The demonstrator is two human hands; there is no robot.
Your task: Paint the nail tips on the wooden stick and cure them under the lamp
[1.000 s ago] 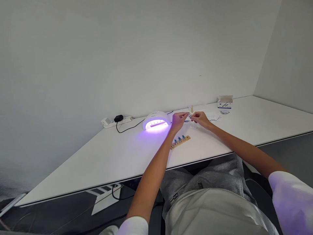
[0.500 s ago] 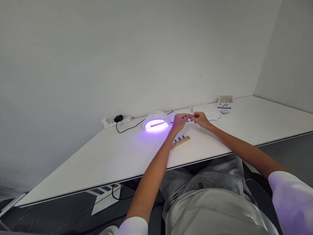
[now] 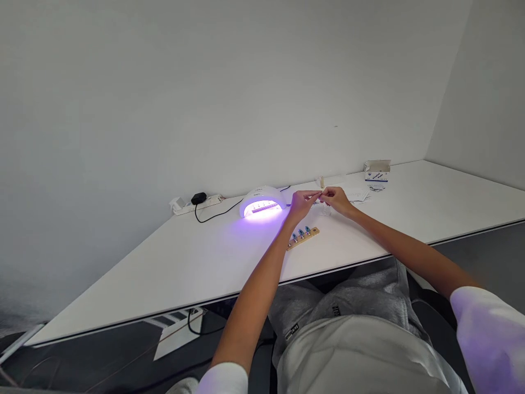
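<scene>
My left hand [image 3: 302,203] and my right hand [image 3: 335,199] meet fingertip to fingertip above the white table. Both are closed in a pinch, and whatever lies between the fingers is too small to make out. Below them on the table lies a wooden strip [image 3: 315,231] carrying several blue nail tips [image 3: 301,233] on small stands; my left forearm covers its near end. Left of my left hand glows a white nail lamp [image 3: 264,192], its purple light falling on a second strip [image 3: 264,208] inside.
An alcohol pads box [image 3: 377,172] stands open at the back right, with small packets [image 3: 376,187] before it. White sheets [image 3: 356,195] lie behind my right hand. Wooden sticks [image 3: 322,182] stand near the wall. A power strip [image 3: 209,202] with a black adapter [image 3: 199,198] sits left.
Hardly anything differs. My fingertips have shifted very slightly against each other, while the lamp and the wooden strip are where they were.
</scene>
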